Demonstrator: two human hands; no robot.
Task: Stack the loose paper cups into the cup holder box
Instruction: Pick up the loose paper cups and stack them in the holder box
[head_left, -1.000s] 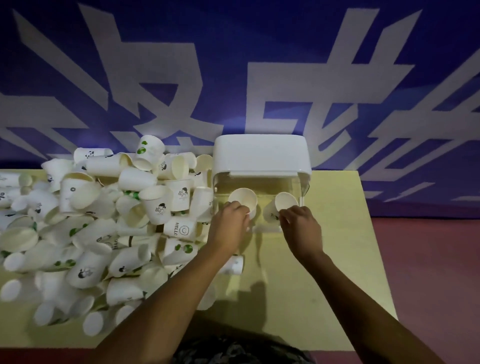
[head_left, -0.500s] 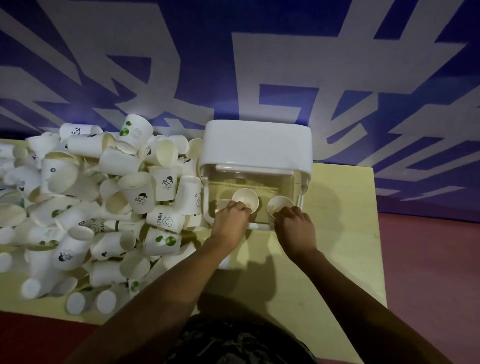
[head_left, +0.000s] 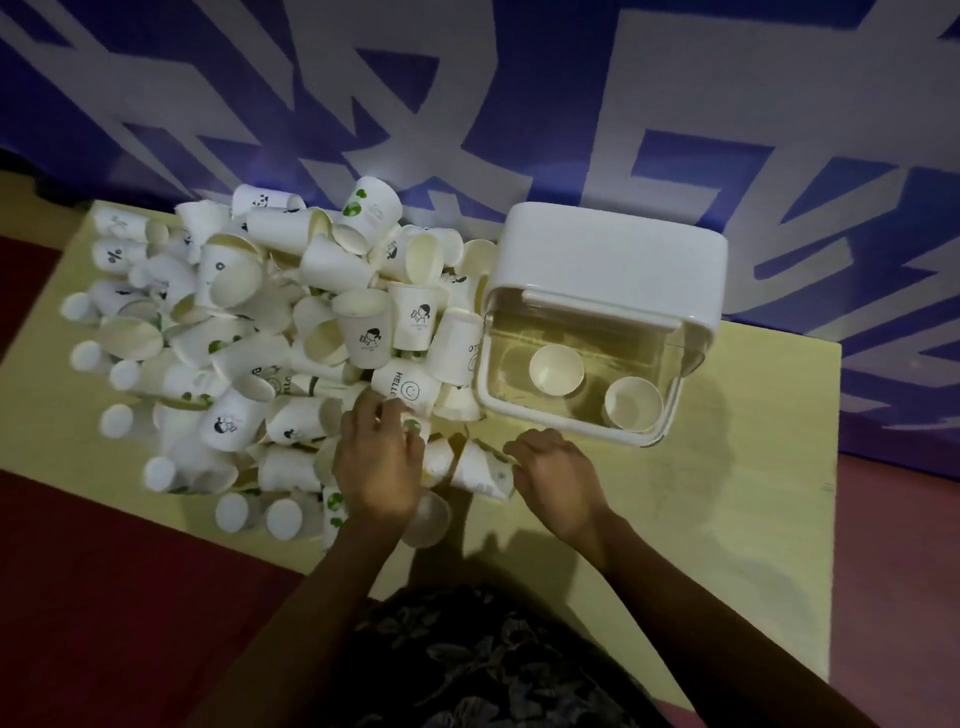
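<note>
The white cup holder box (head_left: 566, 425) stands at the table's back right, its lid (head_left: 613, 254) raised. Two paper cups sit upright and apart inside it, one on the left (head_left: 556, 370) and one on the right (head_left: 632, 404). A big heap of loose paper cups (head_left: 291, 338) covers the table's left half. My left hand (head_left: 376, 460) is curled over a green-printed cup (head_left: 414, 427) at the heap's near edge. My right hand (head_left: 553, 475) pinches the rim of a cup lying on its side (head_left: 478, 470), just in front of the box.
The yellow table (head_left: 727, 493) ends at a blue wall with large white characters (head_left: 519, 104). Red floor (head_left: 104, 597) lies to the left and right. Another cup (head_left: 428, 519) lies beside my left wrist. My patterned clothing (head_left: 467, 660) shows at the bottom.
Both hands have let go of the two cups in the box and moved back and left to the heap's near edge. The camera view has shifted left.
</note>
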